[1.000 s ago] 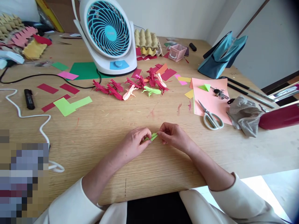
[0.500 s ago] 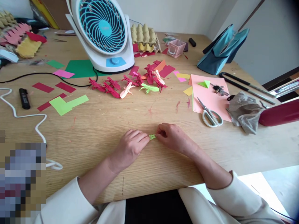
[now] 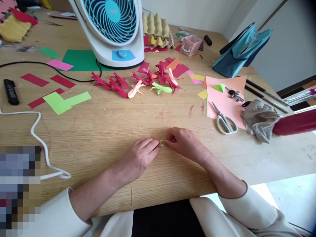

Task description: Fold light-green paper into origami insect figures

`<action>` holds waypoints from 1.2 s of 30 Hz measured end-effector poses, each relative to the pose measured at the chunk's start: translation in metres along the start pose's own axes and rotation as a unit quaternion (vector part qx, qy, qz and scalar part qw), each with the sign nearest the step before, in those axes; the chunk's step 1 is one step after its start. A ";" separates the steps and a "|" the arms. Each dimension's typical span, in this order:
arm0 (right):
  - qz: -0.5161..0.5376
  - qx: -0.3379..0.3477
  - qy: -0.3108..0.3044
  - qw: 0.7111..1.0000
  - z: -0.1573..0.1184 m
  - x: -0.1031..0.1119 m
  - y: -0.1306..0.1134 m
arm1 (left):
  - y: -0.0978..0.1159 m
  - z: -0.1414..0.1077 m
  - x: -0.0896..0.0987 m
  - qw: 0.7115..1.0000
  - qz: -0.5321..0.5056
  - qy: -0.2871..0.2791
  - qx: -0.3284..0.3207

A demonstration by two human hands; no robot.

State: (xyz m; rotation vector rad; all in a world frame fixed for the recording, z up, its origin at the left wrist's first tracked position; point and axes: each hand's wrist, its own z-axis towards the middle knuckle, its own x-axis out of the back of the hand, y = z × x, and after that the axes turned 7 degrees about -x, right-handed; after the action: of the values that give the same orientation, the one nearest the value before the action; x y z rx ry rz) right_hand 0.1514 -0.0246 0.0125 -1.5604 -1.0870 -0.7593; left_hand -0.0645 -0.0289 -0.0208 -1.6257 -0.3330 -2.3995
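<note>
Both hands meet over a small folded strip of light green paper (image 3: pixel 162 143) near the front of the wooden table. My left hand (image 3: pixel 143 153) presses on its left end with the fingers together. My right hand (image 3: pixel 184 141) pinches the other end between thumb and fingertips. Only a sliver of the paper shows between them; the rest is hidden. Beyond the hands lies a cluster of folded paper figures: several red ones (image 3: pixel 118 89), a light green one (image 3: pixel 161 88) and a pale peach one (image 3: pixel 135 89).
A white fan (image 3: pixel 118 57) stands at the back. Scissors (image 3: pixel 224 120) and keys (image 3: pixel 235 94) lie on pink paper (image 3: pixel 228 105) at right, near a grey cloth (image 3: pixel 260 120) and a blue bag (image 3: pixel 240 52). Green paper (image 3: pixel 59 103), a black marker (image 3: pixel 11 92) and a white cable (image 3: pixel 44 144) are left.
My fingers have drawn closer together, so less of the green paper shows between them. The camera view has shifted slightly; the other things on the table stay put.
</note>
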 end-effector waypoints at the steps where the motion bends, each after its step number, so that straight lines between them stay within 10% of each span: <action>1: -0.007 0.000 0.001 1.000 0.000 -0.001 0.000 | 0.000 0.000 0.001 1.000 0.003 0.001 0.003; 36: -0.030 0.015 0.002 0.999 -0.004 -0.003 -0.003 | 0.005 0.003 0.006 0.997 -0.071 0.008 0.029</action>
State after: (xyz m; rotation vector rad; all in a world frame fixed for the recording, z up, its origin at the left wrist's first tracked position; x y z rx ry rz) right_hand 0.1476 -0.0290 0.0118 -1.5056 -1.1408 -0.7824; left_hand -0.0626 -0.0334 -0.0135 -1.6068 -0.5275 -2.4776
